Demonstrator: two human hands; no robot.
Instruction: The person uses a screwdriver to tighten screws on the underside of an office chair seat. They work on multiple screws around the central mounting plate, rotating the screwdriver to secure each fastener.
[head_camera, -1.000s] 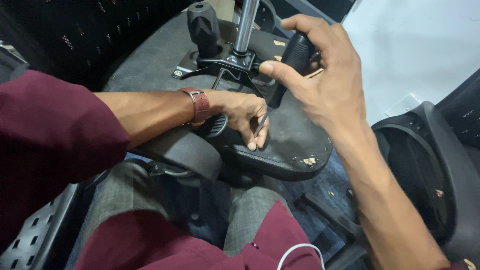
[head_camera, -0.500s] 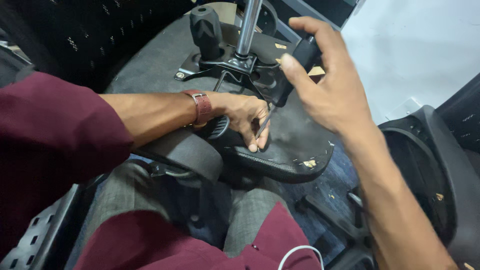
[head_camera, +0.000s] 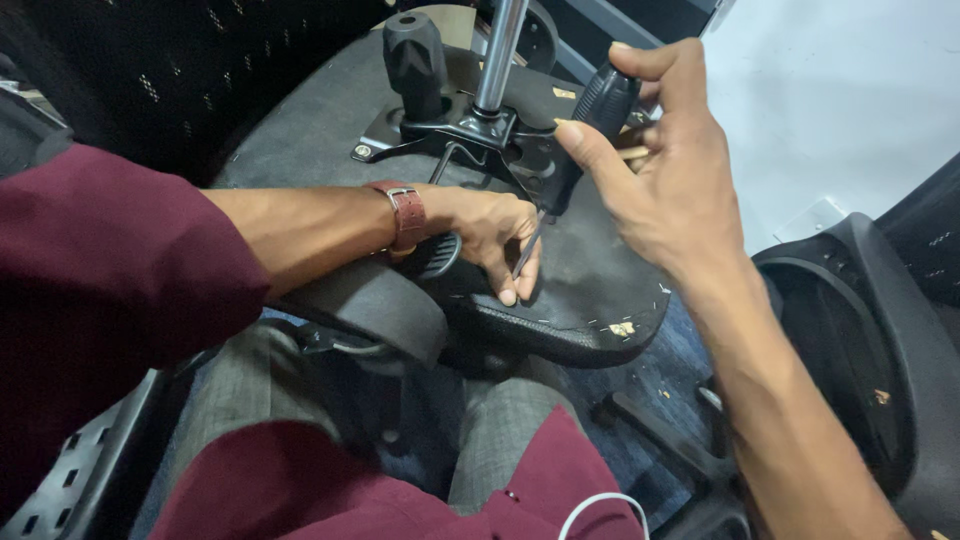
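Note:
An upturned black office chair seat (head_camera: 300, 130) lies across my lap, its metal mechanism plate (head_camera: 450, 135) and chrome gas cylinder (head_camera: 500, 50) pointing away from me. My right hand (head_camera: 670, 180) grips the black handle of a screwdriver (head_camera: 603, 100) between thumb and fingers, above the plate's right side. Its thin shaft slants down to my left hand (head_camera: 490, 225), which wears a reddish-brown strap watch. The fingertips of that hand pinch the shaft near its tip against the seat's underside, close to the front rim.
A black knob (head_camera: 413, 55) stands on the plate left of the cylinder. A padded armrest (head_camera: 370, 300) sits under my left wrist. Another black moulded chair part (head_camera: 860, 330) lies at the right. Small wood chips dot the seat edge (head_camera: 620, 328).
My right hand has shifted its grip on the screwdriver handle, fingers loosening and wrist dropping slightly right. My left hand stays pinched on the shaft in the same spot.

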